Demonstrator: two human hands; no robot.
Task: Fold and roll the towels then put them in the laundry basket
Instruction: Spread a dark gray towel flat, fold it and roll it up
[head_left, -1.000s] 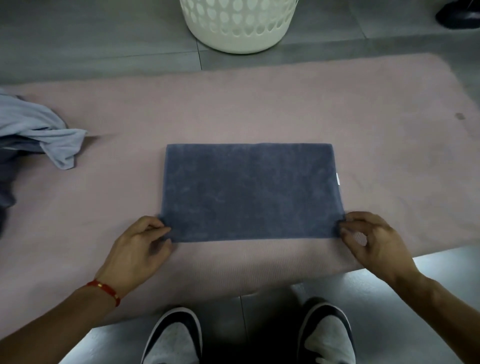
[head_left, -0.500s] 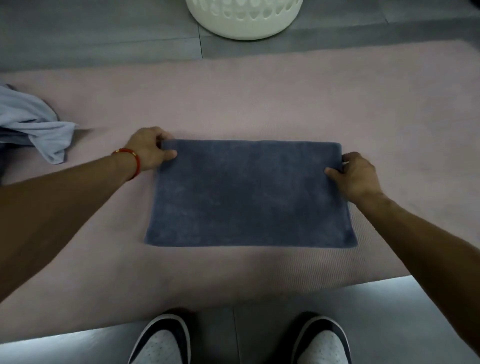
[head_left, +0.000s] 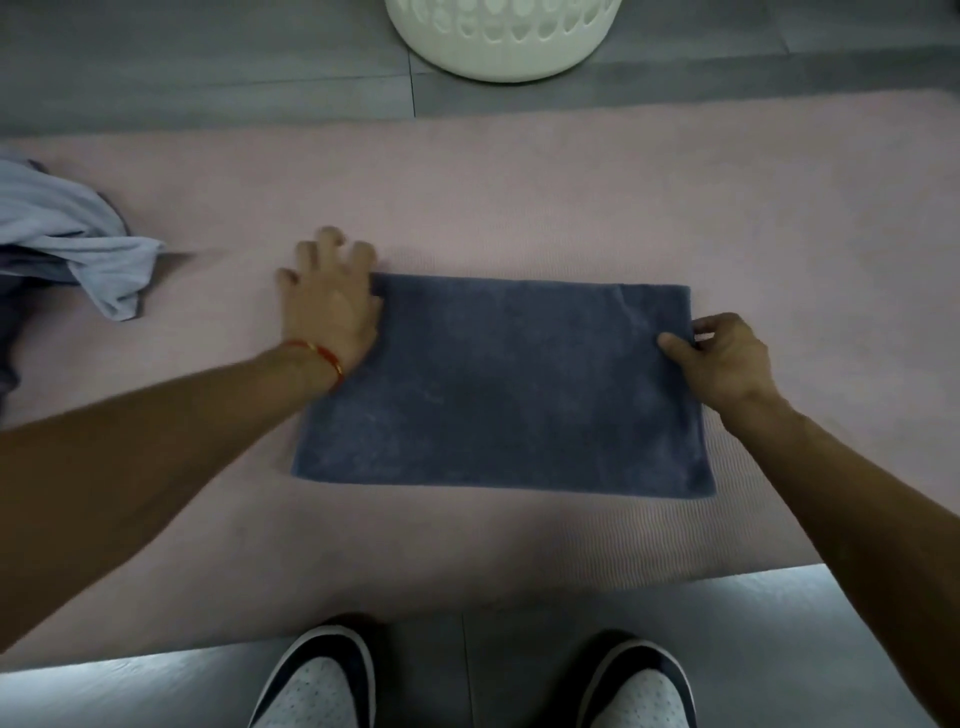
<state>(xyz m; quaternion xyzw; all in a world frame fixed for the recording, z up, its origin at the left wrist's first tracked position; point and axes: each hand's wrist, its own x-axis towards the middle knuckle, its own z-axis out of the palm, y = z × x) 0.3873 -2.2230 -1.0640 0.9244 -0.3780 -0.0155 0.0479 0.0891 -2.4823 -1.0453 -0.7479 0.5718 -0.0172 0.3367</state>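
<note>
A dark blue-grey towel (head_left: 509, 389) lies folded flat as a rectangle on the pink mat (head_left: 519, 197). My left hand (head_left: 332, 306) rests spread and flat at the towel's far left corner, fingers straight, a red band on the wrist. My right hand (head_left: 722, 358) pinches the towel's right edge near the far right corner between thumb and fingers. The white perforated laundry basket (head_left: 501, 39) stands on the grey floor beyond the mat, straight ahead; only its lower part shows.
A crumpled light blue towel (head_left: 72, 249) lies on the mat's left side. Grey tiled floor (head_left: 208, 62) surrounds the mat. My two shoes (head_left: 322, 680) stand at the mat's near edge.
My hands moved from the towel's near corners to its far corners. The left hand has since let go of its pinch and now lies flat; the right still pinches the edge.
</note>
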